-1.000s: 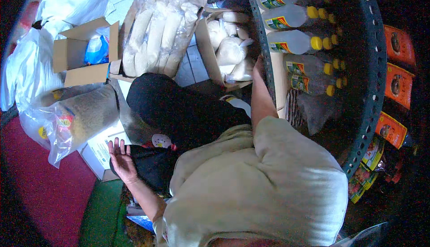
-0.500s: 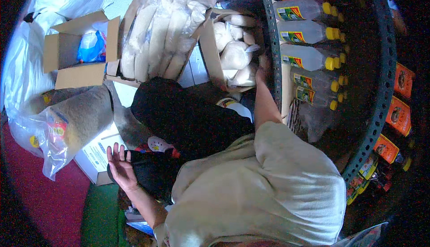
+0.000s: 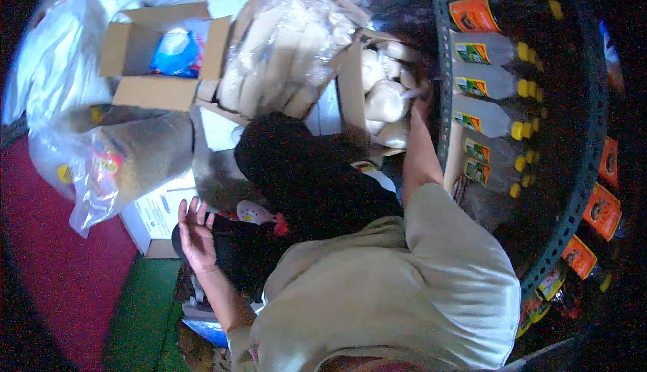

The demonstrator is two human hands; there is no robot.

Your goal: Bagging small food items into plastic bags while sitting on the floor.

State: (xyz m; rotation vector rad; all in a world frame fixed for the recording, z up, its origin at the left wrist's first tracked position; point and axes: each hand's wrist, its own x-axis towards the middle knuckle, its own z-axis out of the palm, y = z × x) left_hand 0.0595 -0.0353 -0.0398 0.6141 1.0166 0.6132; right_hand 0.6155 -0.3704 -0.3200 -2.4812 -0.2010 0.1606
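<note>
My left hand is held palm up over my left knee, fingers spread and holding nothing. My right arm reaches forward to the right edge of a cardboard box filled with knotted clear bags of white, grainy contents. My right hand is at that edge, beside the twisted top of a plump white bag. Shadow and blur hide its fingers, so I cannot make out whether it grips the bag's top.
Left of that box stands a larger box of long, plastic-wrapped white packs. An open carton holds a blue bag. Close on my right, a metal shelf carries yellow-capped bottles. A big filled sack lies at left.
The view has shifted, so the boxes and shelf appear farther right. My right hand is now closer to the plump bag's twisted top. My left hand stays open near the knee.
</note>
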